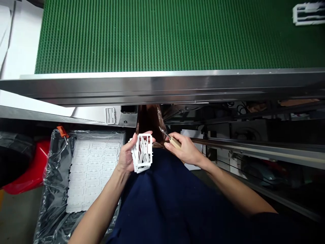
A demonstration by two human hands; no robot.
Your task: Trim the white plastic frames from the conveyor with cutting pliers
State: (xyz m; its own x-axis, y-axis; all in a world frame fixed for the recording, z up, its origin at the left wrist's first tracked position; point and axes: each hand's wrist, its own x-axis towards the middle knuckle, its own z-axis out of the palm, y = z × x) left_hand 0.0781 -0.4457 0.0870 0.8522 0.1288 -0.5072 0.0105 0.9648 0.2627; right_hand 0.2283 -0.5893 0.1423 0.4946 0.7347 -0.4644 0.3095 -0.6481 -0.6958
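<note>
A small stack of white plastic frames (144, 152) rests in my left hand (126, 156), with the fingers closed round its left and far edges. My right hand (186, 149) grips the light-coloured handle of a deburring knife (175, 142); its thin metal tip points up and left, apart from the frames. Between and beyond both hands lies the dark mouth of a brown-lined box (148, 118). Another white plastic frame (110, 115) lies on the ledge to the upper left of my left hand.
A green conveyor belt (152, 37) with a metal side rail (162, 86) runs across the far side, carrying a white part (308, 14) at right. At left, a crate lined with black plastic (54, 189) holds rows of white parts (95, 169). A red object (38, 169) stands beside it.
</note>
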